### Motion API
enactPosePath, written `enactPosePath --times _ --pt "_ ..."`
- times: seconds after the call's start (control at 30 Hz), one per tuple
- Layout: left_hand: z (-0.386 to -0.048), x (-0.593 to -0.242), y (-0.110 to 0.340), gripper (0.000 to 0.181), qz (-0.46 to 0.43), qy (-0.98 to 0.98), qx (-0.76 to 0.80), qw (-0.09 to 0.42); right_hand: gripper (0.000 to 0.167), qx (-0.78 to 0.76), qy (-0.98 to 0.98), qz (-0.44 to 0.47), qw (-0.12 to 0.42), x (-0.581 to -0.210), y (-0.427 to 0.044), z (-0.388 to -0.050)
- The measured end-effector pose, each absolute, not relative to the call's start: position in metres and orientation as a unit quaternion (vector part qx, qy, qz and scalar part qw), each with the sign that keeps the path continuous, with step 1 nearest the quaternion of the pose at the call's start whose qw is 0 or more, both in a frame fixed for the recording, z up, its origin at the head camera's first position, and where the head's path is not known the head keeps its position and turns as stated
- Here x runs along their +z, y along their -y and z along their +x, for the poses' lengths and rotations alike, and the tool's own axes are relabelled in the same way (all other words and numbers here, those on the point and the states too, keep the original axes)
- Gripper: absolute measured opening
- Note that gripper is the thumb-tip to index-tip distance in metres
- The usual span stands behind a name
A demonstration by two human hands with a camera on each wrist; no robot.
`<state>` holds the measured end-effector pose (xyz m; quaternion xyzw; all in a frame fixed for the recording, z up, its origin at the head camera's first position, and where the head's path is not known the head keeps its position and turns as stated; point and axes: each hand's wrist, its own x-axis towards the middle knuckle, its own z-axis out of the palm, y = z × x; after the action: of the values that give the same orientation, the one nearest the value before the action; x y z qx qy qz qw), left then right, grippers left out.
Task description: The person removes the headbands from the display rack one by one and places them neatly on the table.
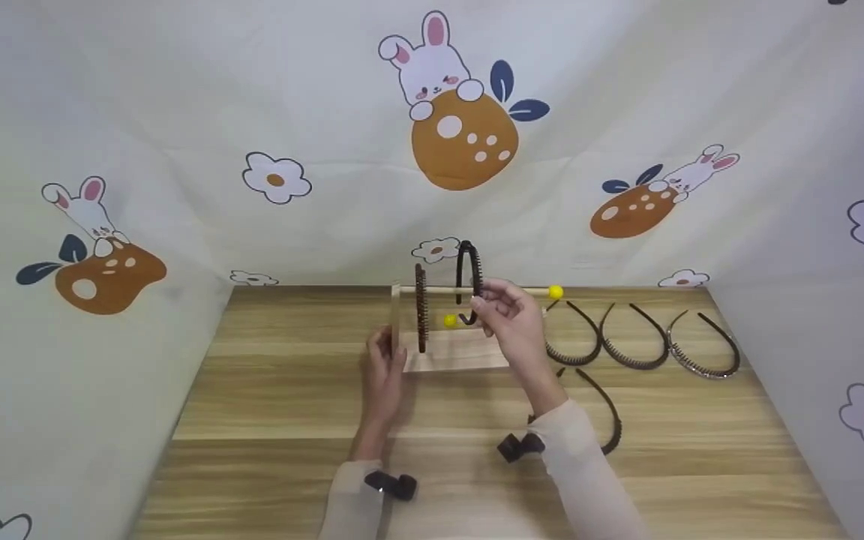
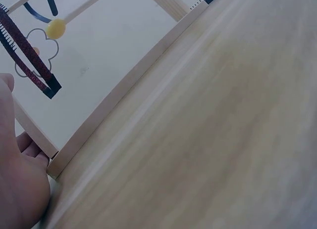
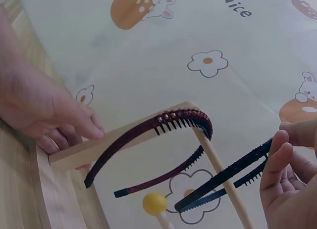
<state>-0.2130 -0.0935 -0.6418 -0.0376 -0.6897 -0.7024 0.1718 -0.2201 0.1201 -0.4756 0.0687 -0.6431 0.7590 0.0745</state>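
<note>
A wooden stand [image 1: 454,354] has an upright board and pegs tipped with yellow balls [image 1: 556,292]. My left hand [image 1: 383,371] grips the lower part of the upright, thumb on one side and fingers behind, as the right wrist view shows. Over the upper peg hangs a dark red toothed headband [image 3: 121,142] with shiny beads along its top. My right hand [image 1: 511,322] pinches a black toothed headband [image 3: 225,170] between thumb and fingers. This black headband is around the same peg, nearer its ball end and apart from the red one.
To the right of the stand, several dark headbands lie on the wooden table [image 1: 267,405], three in a row ending with a shiny one [image 1: 709,374]. Another headband [image 1: 615,420] lies closer, partly under my right sleeve. Behind the table hangs a printed cloth [image 1: 327,247].
</note>
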Motion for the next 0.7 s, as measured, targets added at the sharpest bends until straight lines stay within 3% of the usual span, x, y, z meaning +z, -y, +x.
enactPosePath --times 0.7 --pt "-0.212 -0.642 0.092 0.048 -0.014 0.696 -0.701 0.152 0.022 0.778 0.616 0.034 0.118 -0.475 -0.164 -0.227"
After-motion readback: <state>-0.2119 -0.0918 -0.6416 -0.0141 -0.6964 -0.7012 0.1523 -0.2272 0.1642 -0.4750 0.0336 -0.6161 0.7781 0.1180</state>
